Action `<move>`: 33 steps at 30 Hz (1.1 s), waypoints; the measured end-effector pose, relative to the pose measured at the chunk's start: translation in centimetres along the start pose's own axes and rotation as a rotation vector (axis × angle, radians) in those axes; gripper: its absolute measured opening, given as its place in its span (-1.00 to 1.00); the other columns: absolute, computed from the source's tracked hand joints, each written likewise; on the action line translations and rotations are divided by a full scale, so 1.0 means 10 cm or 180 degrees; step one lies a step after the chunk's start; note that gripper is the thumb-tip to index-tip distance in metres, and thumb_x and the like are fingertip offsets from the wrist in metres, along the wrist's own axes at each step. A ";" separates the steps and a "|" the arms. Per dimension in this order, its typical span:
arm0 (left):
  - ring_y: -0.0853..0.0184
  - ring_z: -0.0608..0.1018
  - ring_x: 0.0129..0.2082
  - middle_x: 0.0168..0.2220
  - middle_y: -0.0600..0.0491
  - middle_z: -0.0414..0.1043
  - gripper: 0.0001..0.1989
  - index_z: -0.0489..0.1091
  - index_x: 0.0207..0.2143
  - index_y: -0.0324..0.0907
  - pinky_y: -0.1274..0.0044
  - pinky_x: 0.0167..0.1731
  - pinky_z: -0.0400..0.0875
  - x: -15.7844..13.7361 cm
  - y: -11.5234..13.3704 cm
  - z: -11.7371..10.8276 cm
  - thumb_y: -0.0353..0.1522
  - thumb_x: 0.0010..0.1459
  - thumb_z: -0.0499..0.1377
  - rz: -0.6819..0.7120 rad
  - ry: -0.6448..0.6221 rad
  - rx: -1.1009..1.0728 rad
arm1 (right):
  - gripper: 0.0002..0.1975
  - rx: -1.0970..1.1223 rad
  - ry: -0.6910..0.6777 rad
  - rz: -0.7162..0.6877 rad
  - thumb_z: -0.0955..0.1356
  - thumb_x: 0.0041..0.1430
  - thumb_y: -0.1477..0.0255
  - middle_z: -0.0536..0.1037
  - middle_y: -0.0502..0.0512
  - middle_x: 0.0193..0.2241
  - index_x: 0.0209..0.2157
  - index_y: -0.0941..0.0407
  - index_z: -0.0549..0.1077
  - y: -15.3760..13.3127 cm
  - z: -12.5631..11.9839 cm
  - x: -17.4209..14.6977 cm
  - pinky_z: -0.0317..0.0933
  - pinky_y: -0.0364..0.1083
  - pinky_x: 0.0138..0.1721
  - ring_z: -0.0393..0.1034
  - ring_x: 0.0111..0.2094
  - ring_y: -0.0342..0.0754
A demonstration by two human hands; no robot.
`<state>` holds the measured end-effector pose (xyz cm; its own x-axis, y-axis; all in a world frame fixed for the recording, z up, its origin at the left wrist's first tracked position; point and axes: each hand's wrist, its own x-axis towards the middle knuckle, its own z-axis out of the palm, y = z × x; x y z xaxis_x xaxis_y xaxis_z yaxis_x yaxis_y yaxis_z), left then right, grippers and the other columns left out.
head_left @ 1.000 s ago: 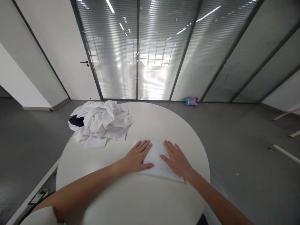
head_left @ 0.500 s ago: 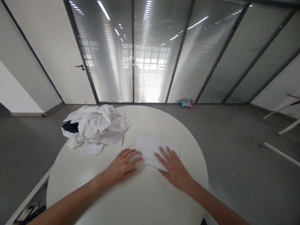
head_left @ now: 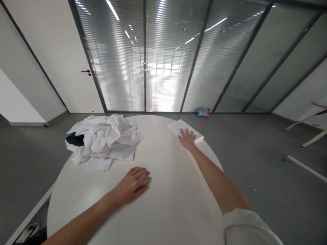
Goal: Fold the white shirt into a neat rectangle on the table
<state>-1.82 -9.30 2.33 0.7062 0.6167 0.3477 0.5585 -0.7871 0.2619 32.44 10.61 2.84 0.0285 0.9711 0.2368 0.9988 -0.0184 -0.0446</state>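
Note:
A folded white cloth [head_left: 181, 126] lies flat near the far right edge of the round white table [head_left: 163, 211]. My right hand [head_left: 187, 139] rests on its near side with the fingers spread, palm down. Toward the middle of the table is my left hand [head_left: 135, 183], touching only the tabletop, its fingers loosely stretched and a little curved. Beyond it, at the far left, sits a crumpled heap of white cloth [head_left: 109, 136]. A dark piece of fabric [head_left: 75, 139] shows at the heap's left side.
A glass partition with blinds [head_left: 163, 68] stands behind the table, with a white door [head_left: 61, 61] to its left. On the floor by the glass lies a blue and red patterned object [head_left: 203, 112]. Pale chair legs [head_left: 315, 139] are at the right.
My right hand has slid the folded white cloth away from me and to the right, to the far table edge. My left hand has come off the cloth's side and moved slightly left.

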 end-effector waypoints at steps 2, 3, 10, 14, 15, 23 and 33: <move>0.19 0.43 0.11 0.06 -0.05 0.45 -0.76 0.41 0.02 -0.08 0.27 0.12 0.33 0.01 0.01 -0.01 -0.34 0.32 0.11 -0.0017 -0.0025 -0.0028 | -0.53 0.0020 -0.0039 0.0063 0.35 0.31 0.25 0.31 0.22 0.20 0.19 0.10 0.32 -0.02 0.03 0.03 0.21 0.26 0.13 0.29 0.15 0.16; 0.19 0.43 0.11 0.05 -0.04 0.45 -0.76 0.41 0.02 -0.07 0.27 0.13 0.32 0.01 0.01 -0.01 -0.34 0.32 0.11 -0.0022 -0.0034 -0.0042 | -0.50 0.0030 -0.0064 0.0095 0.34 0.32 0.23 0.25 0.24 0.25 0.22 0.08 0.29 -0.03 0.05 0.03 0.13 0.30 0.18 0.22 0.20 0.20; 0.20 0.46 0.08 0.06 -0.02 0.45 -0.75 0.40 0.03 -0.06 0.30 0.09 0.35 0.03 -0.02 -0.06 -0.32 0.31 0.14 -0.0023 -0.0026 -0.0013 | -0.34 0.0176 -0.0252 0.0195 0.23 0.33 0.13 0.03 0.35 0.38 0.38 0.01 0.07 -0.01 -0.02 0.08 -0.12 0.46 0.19 -0.11 0.35 0.42; 0.21 0.47 0.03 0.03 -0.05 0.45 -0.72 0.38 0.06 -0.07 0.35 0.02 0.39 0.01 -0.30 -0.39 -0.35 0.31 0.13 -0.0427 0.0907 0.0435 | -0.38 0.0666 -0.0125 -0.0090 0.23 0.32 0.19 0.33 0.38 0.23 0.31 0.17 0.21 -0.05 -0.14 0.03 0.02 0.30 0.22 0.16 0.26 0.32; 0.20 0.46 0.04 0.04 -0.07 0.43 -0.73 0.39 0.05 -0.09 0.35 0.02 0.39 0.01 -0.40 -0.52 -0.37 0.31 0.12 -0.0647 0.1247 0.0659 | -0.43 0.0934 -0.0076 -0.0333 0.23 0.31 0.21 0.43 0.35 0.15 0.27 0.17 0.27 -0.08 -0.16 -0.03 0.10 0.23 0.20 0.27 0.20 0.25; -0.12 0.29 0.19 0.14 -0.19 0.32 -0.66 0.47 0.00 -0.10 0.08 0.07 0.17 0.00 -1.08 -1.13 -0.29 0.15 0.29 -0.2151 0.1757 0.1879 | -0.66 0.2299 -0.0445 -0.1551 0.25 0.24 0.20 0.63 0.17 -0.22 -0.19 0.04 0.59 -0.56 -0.10 -0.73 0.39 0.04 -0.09 0.52 -0.18 0.07; 0.16 0.53 -0.11 -0.19 -0.04 0.53 -0.84 0.51 -0.37 -0.19 0.33 -0.11 0.36 0.37 -0.69 -0.82 -0.34 0.26 0.21 -0.0751 0.0774 0.1335 | -0.56 0.3671 -0.0159 -0.1122 0.36 0.13 0.11 0.57 0.23 -0.08 -0.08 0.12 0.53 -1.93 -0.42 -0.31 0.37 -0.01 -0.17 0.49 -0.19 0.03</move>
<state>-6.63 -1.63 9.16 0.4472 0.7173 0.5343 0.8507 -0.5256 -0.0065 13.21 6.96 7.09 -0.2657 0.8886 0.3738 0.3285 0.4480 -0.8315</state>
